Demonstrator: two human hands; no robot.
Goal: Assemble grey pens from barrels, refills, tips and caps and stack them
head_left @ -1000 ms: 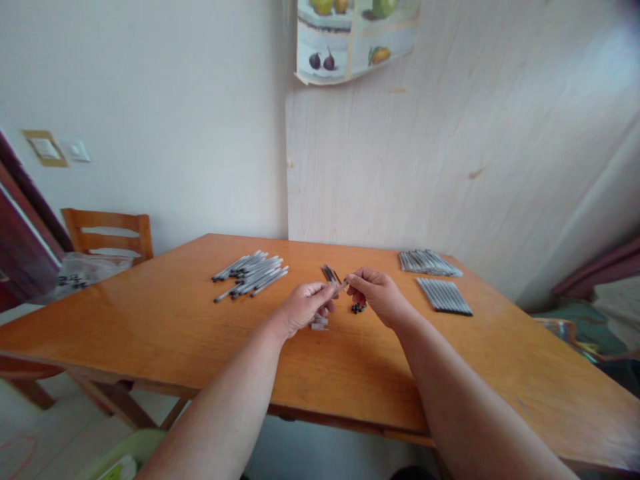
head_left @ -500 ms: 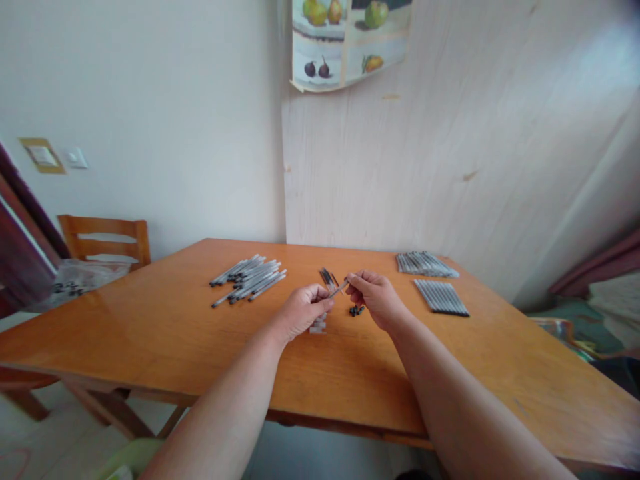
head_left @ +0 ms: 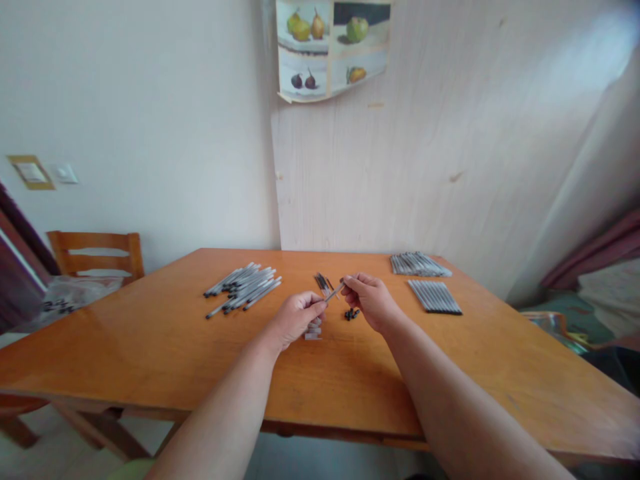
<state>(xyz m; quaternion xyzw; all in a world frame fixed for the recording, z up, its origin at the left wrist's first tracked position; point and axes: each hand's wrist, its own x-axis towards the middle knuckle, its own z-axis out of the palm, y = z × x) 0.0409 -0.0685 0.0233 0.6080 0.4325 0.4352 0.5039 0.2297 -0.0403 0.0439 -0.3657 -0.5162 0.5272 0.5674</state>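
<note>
Pen [head_left: 335, 292] is held up above the table [head_left: 350, 380], slanting between two pinches: the left hand [head_left: 299, 317] has its lower end, the right hand [head_left: 367, 297] its upper. Light grips, squared along the barrel, should stop it twisting, I'd judge; it looks slim, straight and greyish, perhaps with a dark tip, though that end is too small to be sure

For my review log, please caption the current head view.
Two hands hold a slim pen above a wooden table, between a loose pen pile and a neat row.
</note>
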